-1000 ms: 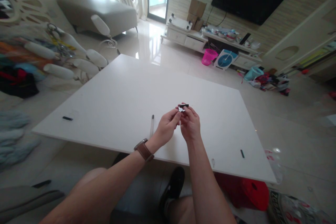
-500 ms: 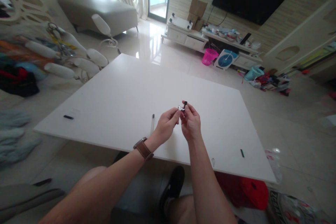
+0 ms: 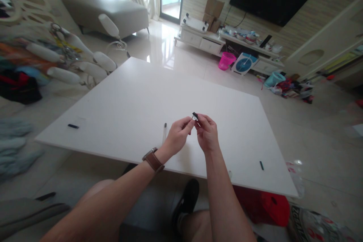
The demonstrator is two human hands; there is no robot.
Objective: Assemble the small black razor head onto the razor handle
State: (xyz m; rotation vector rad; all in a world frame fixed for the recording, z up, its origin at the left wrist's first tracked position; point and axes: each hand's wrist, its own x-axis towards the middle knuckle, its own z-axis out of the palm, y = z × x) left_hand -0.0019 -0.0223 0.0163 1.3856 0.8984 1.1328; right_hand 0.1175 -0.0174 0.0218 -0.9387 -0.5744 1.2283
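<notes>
Above the near middle of a white table [image 3: 136,94], my two hands meet around a small black and silver metal piece [image 3: 195,116], too small to name. My left hand [image 3: 179,132], with a brown-strapped watch [image 3: 153,160] on its wrist, pinches its lower left side between thumb and finger. From the right, the fingers of my right hand [image 3: 207,130] close on its black part. A thin light sliver shows below my right fingertips. Beside my left hand lies a clear stick with a dark tip [image 3: 165,132], partly hidden by the hand.
A dark strip [image 3: 73,126] lies at the table's left, another dark strip [image 3: 261,165] at its right. A small clear item [image 3: 230,174] sits at the near edge, partly behind my right forearm. Lamp arms [image 3: 93,70] stand by the far left edge; a red container [image 3: 269,206] is below.
The black part of the small piece has swung from upright on the right to lying across the top left. My right fingers have shifted with it; my left hand stays nearly in place.
</notes>
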